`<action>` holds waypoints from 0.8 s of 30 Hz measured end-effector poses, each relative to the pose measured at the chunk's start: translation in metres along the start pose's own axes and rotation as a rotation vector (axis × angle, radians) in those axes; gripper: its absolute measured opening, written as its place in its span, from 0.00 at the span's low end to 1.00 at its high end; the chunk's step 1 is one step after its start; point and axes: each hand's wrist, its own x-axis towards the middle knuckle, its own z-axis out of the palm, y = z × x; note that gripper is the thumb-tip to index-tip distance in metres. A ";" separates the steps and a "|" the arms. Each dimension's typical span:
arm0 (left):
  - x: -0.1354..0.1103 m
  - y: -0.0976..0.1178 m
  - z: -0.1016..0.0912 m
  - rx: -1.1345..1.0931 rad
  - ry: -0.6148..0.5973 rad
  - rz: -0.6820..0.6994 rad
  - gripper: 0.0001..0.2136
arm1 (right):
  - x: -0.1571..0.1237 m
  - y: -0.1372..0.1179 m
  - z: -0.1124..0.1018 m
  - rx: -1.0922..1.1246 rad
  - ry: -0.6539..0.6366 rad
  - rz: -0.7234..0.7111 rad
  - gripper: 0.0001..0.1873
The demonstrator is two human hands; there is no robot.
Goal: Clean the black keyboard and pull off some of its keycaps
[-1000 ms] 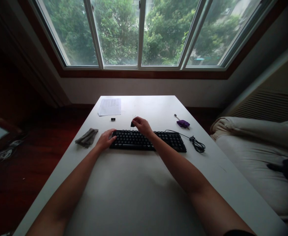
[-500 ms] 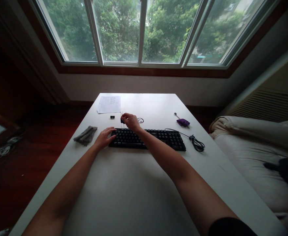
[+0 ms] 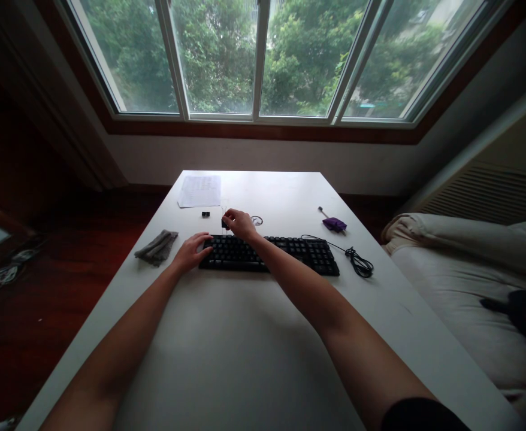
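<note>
A black keyboard lies across the middle of the white table. My left hand rests on the keyboard's left end, fingers curled over its edge. My right hand hovers just behind the keyboard's upper left keys, pinching a small black keycap with thin wire prongs between thumb and fingers. Two small black keycaps lie on the table a little left of that hand.
A grey cloth lies left of the keyboard, a printed sheet at the far left corner. A purple brush and the coiled cable sit on the right. A sofa flanks the table's right side.
My right hand moved left and slightly away from me along the keyboard's back edge, still pinching the small black piece. The left hand stayed put.
</note>
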 end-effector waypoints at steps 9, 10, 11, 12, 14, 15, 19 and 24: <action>0.000 -0.001 -0.001 -0.003 -0.004 -0.011 0.21 | -0.024 0.005 -0.009 -0.053 0.006 -0.182 0.04; 0.000 -0.001 -0.001 -0.005 -0.003 -0.012 0.21 | -0.025 0.008 -0.010 -0.036 0.018 -0.174 0.04; 0.000 -0.001 -0.001 -0.007 -0.002 -0.012 0.21 | -0.025 0.011 -0.010 -0.014 0.029 -0.163 0.04; 0.000 -0.001 -0.001 -0.009 0.000 -0.012 0.21 | -0.025 0.015 -0.010 0.012 0.035 -0.152 0.05; 0.000 -0.001 -0.001 -0.016 0.005 -0.005 0.20 | -0.026 0.020 -0.009 0.075 0.036 -0.144 0.05; 0.000 -0.001 -0.001 -0.020 0.008 0.000 0.20 | -0.027 0.022 -0.008 0.107 0.034 -0.148 0.05; 0.000 -0.003 0.000 -0.023 0.016 0.008 0.20 | -0.033 0.029 0.000 0.235 0.067 -0.143 0.07; 0.001 -0.005 0.001 -0.015 0.006 0.003 0.20 | -0.041 0.039 0.005 0.367 0.116 -0.041 0.11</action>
